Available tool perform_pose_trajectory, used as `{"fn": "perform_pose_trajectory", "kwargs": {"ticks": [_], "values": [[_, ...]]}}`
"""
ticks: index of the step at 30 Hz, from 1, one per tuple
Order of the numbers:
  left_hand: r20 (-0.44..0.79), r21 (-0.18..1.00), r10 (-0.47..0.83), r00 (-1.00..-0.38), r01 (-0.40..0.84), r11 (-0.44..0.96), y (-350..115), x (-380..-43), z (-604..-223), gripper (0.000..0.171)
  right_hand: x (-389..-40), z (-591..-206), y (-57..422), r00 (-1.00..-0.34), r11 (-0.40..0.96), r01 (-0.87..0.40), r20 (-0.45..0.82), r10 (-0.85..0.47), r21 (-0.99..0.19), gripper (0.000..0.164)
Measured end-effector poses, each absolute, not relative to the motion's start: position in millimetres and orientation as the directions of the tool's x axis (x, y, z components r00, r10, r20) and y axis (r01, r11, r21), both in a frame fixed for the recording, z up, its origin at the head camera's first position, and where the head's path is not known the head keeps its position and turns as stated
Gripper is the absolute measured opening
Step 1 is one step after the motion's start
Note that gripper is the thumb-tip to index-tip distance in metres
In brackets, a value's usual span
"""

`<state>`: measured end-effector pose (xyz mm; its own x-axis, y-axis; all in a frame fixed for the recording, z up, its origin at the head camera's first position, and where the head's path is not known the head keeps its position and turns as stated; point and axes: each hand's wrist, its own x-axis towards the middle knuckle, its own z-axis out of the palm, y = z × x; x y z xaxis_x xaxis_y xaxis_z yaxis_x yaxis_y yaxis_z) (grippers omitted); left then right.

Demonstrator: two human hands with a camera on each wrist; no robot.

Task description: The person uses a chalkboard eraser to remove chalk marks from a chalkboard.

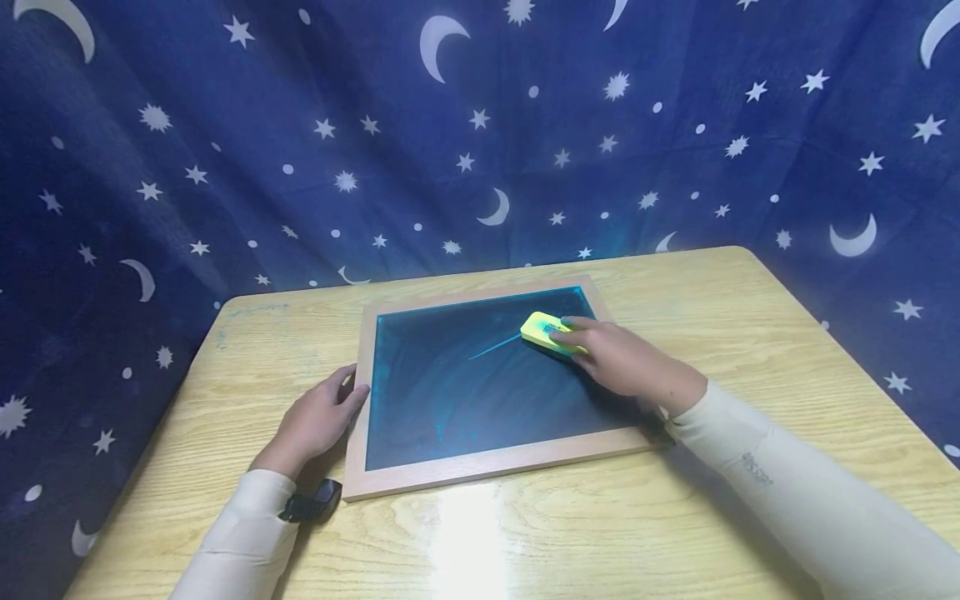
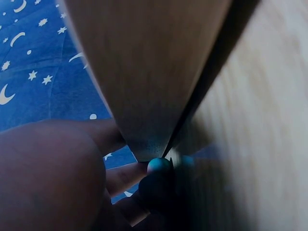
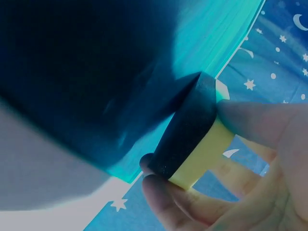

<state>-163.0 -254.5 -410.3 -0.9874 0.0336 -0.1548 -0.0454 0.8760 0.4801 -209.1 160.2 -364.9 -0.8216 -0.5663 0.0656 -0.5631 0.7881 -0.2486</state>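
Observation:
A framed chalkboard (image 1: 427, 367) lies on the wooden table. A thin blue chalk line (image 1: 495, 346) crosses its upper middle, and small blue marks (image 1: 440, 431) show near its lower edge. With fingers and thumb my right hand (image 1: 622, 362) holds a yellow chalkboard eraser (image 1: 536, 327) over the right part of the board. In the right wrist view the eraser (image 3: 207, 151) is tilted, its dark felt side facing the board. My left hand (image 1: 315, 421) grips the left side of the wooden frame (image 2: 149, 72), thumb on top and fingers along the outer side.
The wooden table (image 1: 570, 525) extends around the board, with faint blue smudges at its far left corner. Behind it hangs a dark blue curtain (image 1: 405, 167) with white stars and moons. A black wrist device (image 1: 313, 502) sits at my left cuff.

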Motion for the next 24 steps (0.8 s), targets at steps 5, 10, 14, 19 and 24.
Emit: {"fn": "perform_pose_trajectory", "kwargs": {"ticks": [5, 10, 14, 19, 24], "values": [[-0.151, 0.484, 0.037, -0.988, -0.041, 0.874, -254.8, -163.4, -411.0, 0.063, -215.1, -365.5, 165.7, -0.846, 0.816, -0.53, 0.069, -0.529, -0.229, 0.041], [-0.146, 0.487, 0.034, -0.989, -0.041, 0.872, -255.3, -163.8, -412.6, 0.065, -218.1, -364.3, 169.1, -0.869, 0.842, -0.492, 0.067, -0.49, -0.222, 0.042], [-0.152, 0.49, 0.032, -0.988, -0.047, 0.871, -255.7, -163.8, -413.4, 0.067, -218.6, -363.5, 169.0, -0.882, 0.856, -0.469, 0.053, -0.469, -0.217, 0.043], [-0.162, 0.49, 0.028, -0.986, -0.056, 0.87, -255.9, -163.1, -413.0, 0.068, -218.0, -363.9, 167.4, -0.882, 0.861, -0.469, 0.05, -0.468, -0.198, 0.044], [-0.16, 0.49, 0.03, -0.987, -0.053, 0.87, -255.8, -163.2, -412.1, 0.067, -217.0, -363.0, 165.4, -0.884, 0.866, -0.467, 0.055, -0.465, -0.181, 0.044]]}}
